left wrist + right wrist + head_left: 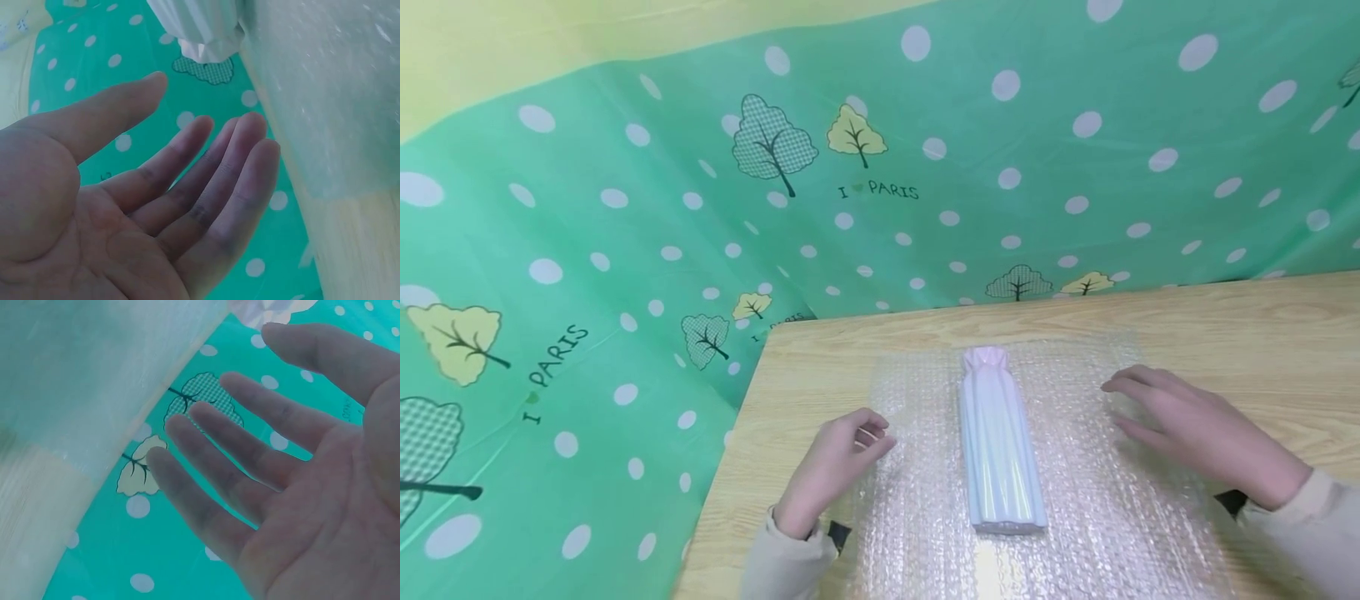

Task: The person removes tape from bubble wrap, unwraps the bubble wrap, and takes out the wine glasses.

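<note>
The fingers of the left hand (841, 457) bend gently, the thumb well apart from them, with nothing in their hold; those of the right hand (1187, 427) reach out loosely, slightly spread, thumb also apart, and they too hold nothing. Between the two hands lies the pale fluted vase (1002, 446), on its side, apart from both, its gathered, pinkish neck pointing away from the person and its broader base toward them. Under the vase and out past it on both sides spreads a clear sheet of bubble wrap (917, 479); the left hand is by the sheet's edge to the vase's left, the right hand over the part to its right, and whether either touches the sheet cannot be told. Light sleeves (790, 557) cover both forearms. Around the sheet shows the wood-grain table (805, 375), and beyond the vase's neck hangs a green cloth (865, 237) with white dots, trees and "PARIS" lettering.
</note>
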`<state>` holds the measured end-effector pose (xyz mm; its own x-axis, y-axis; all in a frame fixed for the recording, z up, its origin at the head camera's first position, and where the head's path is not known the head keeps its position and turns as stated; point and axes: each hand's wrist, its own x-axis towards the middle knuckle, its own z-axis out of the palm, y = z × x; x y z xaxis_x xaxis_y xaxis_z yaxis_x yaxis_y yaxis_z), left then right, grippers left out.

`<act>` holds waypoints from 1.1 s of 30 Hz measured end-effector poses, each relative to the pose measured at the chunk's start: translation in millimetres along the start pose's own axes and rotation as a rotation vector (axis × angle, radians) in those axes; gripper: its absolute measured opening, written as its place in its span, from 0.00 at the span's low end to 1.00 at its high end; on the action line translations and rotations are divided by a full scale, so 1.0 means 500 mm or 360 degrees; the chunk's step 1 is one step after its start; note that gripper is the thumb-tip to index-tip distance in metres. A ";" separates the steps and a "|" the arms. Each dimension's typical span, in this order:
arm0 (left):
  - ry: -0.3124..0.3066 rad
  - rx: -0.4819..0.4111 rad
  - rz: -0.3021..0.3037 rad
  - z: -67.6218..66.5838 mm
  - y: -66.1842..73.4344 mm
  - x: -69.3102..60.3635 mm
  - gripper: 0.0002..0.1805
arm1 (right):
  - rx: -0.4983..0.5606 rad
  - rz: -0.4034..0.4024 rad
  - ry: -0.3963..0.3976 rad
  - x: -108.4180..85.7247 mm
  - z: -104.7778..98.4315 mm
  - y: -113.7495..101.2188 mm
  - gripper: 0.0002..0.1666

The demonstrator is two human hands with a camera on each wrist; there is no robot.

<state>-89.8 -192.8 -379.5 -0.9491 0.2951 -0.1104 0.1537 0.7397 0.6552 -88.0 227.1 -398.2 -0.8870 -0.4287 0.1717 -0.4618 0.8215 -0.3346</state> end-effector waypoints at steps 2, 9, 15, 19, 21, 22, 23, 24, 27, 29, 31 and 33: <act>-0.0005 -0.0007 0.0016 0.003 0.005 0.003 0.18 | 0.0036 -0.0001 -0.0006 0.005 0.001 -0.006 0.22; -0.0031 -0.0031 0.0034 0.010 0.027 0.011 0.18 | 0.0099 0.0031 -0.0080 0.022 0.009 -0.025 0.25; -0.0047 -0.0054 0.0051 0.019 0.040 0.020 0.19 | 0.0129 0.0031 -0.0084 0.033 0.012 -0.042 0.26; -0.0053 -0.0087 0.0068 0.026 0.048 0.025 0.19 | 0.0155 0.0044 -0.0102 0.040 0.015 -0.054 0.27; -0.0056 -0.0103 0.0059 0.029 0.051 0.028 0.20 | 0.0174 0.0050 -0.0108 0.044 0.018 -0.059 0.27; -0.0059 -0.0111 0.0057 0.031 0.052 0.029 0.21 | 0.0182 0.0051 -0.0113 0.046 0.019 -0.062 0.27; -0.0061 -0.0119 0.0052 0.033 0.053 0.030 0.21 | 0.0191 0.0051 -0.0115 0.048 0.021 -0.063 0.27; -0.0063 -0.0124 0.0054 0.035 0.055 0.031 0.21 | 0.0201 0.0050 -0.0114 0.050 0.022 -0.065 0.27; -0.0065 -0.0131 0.0058 0.040 0.059 0.036 0.22 | 0.0230 0.0055 -0.0122 0.056 0.026 -0.069 0.28; -0.0064 -0.0142 0.0056 0.043 0.063 0.039 0.22 | 0.0248 0.0057 -0.0128 0.059 0.029 -0.070 0.30; -0.0063 -0.0162 0.0051 0.046 0.067 0.042 0.22 | 0.0269 0.0059 -0.0130 0.063 0.032 -0.071 0.31; -0.0063 -0.0193 0.0045 0.050 0.071 0.045 0.24 | 0.0296 0.0055 -0.0122 0.066 0.034 -0.073 0.32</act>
<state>-99.0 -144.9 -377.4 -0.9329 0.3400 -0.1185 0.1434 0.6529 0.7438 -100.3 176.8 -396.0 -0.8964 -0.4344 0.0885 -0.4162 0.7557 -0.5056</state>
